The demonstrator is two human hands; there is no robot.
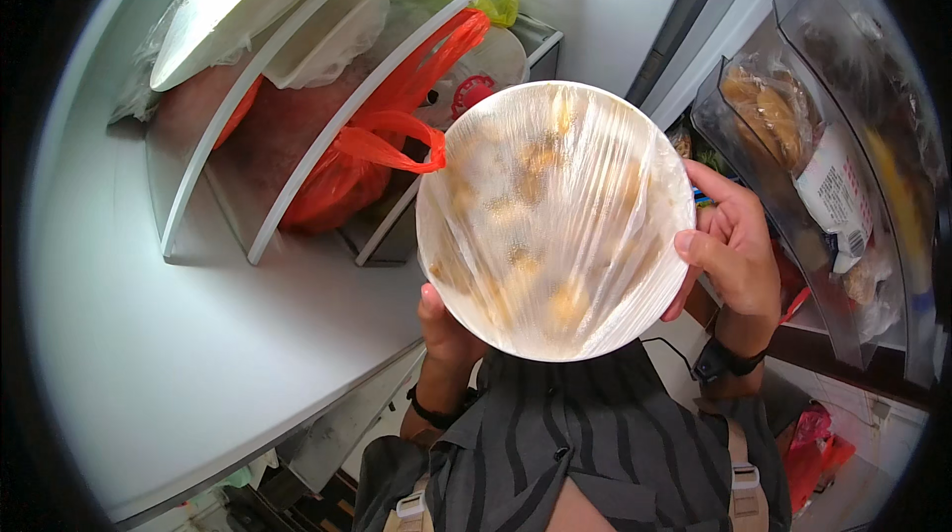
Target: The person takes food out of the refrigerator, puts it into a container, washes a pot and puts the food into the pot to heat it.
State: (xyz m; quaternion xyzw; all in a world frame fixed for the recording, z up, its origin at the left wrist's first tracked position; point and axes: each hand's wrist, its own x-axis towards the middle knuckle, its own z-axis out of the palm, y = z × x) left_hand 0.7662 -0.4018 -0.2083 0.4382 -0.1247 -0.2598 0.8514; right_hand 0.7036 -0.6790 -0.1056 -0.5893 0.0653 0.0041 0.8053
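A round white bowl (554, 223) covered with cling film is held up in front of my chest. Yellowish-brown pieces of food show blurrily through the wrinkled, misted film. My right hand (725, 242) grips the bowl's rim on the right, thumb over the edge and fingers behind. At the lower left, my left hand (446, 331) supports the rim, its thumb at the side and the other fingers hidden beneath. A red plastic bag (338, 190) sits on a fridge shelf just left of the bowl, and its looped handle reaches the bowl's edge in the picture.
Glass fridge shelves with white front edges (357, 104) fan out on the left. They carry a large white dish (245, 4) and a bagged white container (335, 30). On the right, the open door's clear bins (744, 138) hold a white printed packet (837, 190) and bagged food (766, 112).
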